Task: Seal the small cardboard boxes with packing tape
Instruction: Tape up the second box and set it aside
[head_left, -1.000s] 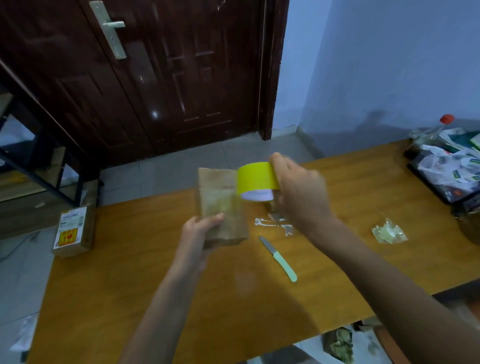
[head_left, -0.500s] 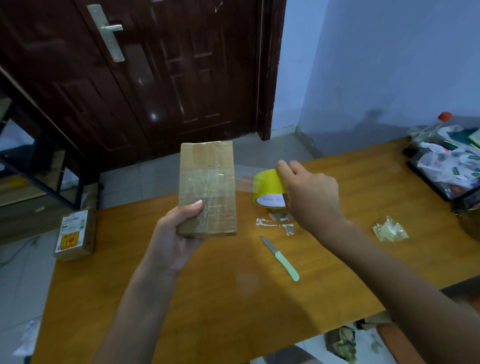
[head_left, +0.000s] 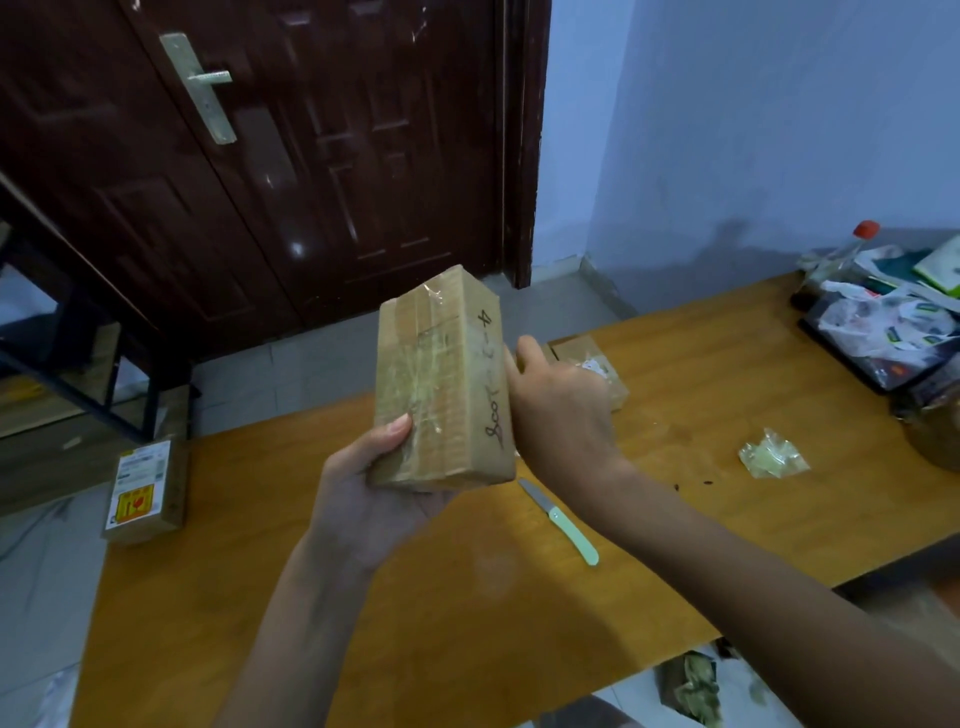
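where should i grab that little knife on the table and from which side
Take the knife by its pale green handle, the end nearer you, coming from above. It lies flat on the table with the bare blade pointing away, toward the held box.

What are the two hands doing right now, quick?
Left hand: grips the bottom of the taped cardboard box, held upright.
Right hand: behind the box's right side; whether it holds anything cannot be told.
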